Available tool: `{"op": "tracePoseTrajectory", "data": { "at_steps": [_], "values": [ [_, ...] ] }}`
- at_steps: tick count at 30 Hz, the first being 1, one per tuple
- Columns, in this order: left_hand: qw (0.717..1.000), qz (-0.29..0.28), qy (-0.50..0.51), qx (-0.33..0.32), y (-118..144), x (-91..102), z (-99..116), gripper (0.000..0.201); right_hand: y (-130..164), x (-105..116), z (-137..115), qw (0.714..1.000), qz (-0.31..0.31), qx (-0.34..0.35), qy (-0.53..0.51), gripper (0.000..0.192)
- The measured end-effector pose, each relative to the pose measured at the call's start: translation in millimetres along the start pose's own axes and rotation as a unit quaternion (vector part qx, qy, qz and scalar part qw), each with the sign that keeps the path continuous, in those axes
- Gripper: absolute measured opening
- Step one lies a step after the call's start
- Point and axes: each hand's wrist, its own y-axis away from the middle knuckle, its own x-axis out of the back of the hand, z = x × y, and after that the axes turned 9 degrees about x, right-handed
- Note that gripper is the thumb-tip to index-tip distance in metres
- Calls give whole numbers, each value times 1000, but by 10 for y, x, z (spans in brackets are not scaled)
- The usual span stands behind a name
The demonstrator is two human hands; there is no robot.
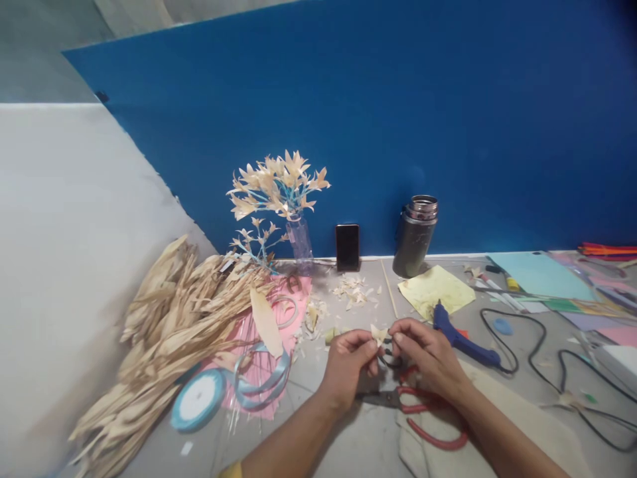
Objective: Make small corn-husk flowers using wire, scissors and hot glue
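My left hand point(348, 358) and my right hand point(425, 352) meet above the table, both pinching a small pale husk flower point(379, 334) between their fingertips. Red-handled scissors point(423, 415) lie on the table just under my right hand. A blue glue gun point(460, 338) rests right of my right hand, its black cord point(537, 358) trailing away.
A heap of dried husks point(164, 332) fills the left. A blue ribbon spool point(199, 398) lies on pink paper point(259, 362). A small vase of husk flowers point(286, 192), a phone point(347, 247) and a metal flask point(417, 236) stand against the blue wall. Coloured paper sheets point(547, 279) lie right.
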Motion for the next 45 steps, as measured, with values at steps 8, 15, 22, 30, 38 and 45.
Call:
{"op": "tracePoseTrajectory", "data": {
  "at_steps": [8, 15, 22, 30, 38, 45],
  "values": [
    [999, 29, -27, -20, 13, -17, 136, 32, -43, -10, 27, 998, 30, -44, -26, 46],
    [997, 24, 50, -48, 223, 215, 764, 36, -111, 159, 100, 989, 116, -91, -7, 31],
    [996, 40, 57, -50, 120, 436, 807, 35, -390, 268, -123, 995, 52, -72, 45, 35],
    [992, 72, 105, -19, 26, 559, 703, 37, -850, 63, 2, 902, -169, -17, 396, 20],
    [992, 85, 88, -13, 12, 623, 652, 35, -946, -147, 102, 870, -260, 9, 420, 25],
    [989, 98, 110, -18, 24, 592, 675, 36, -1341, -394, 171, 855, -261, -16, 448, 25]
  ]
}}
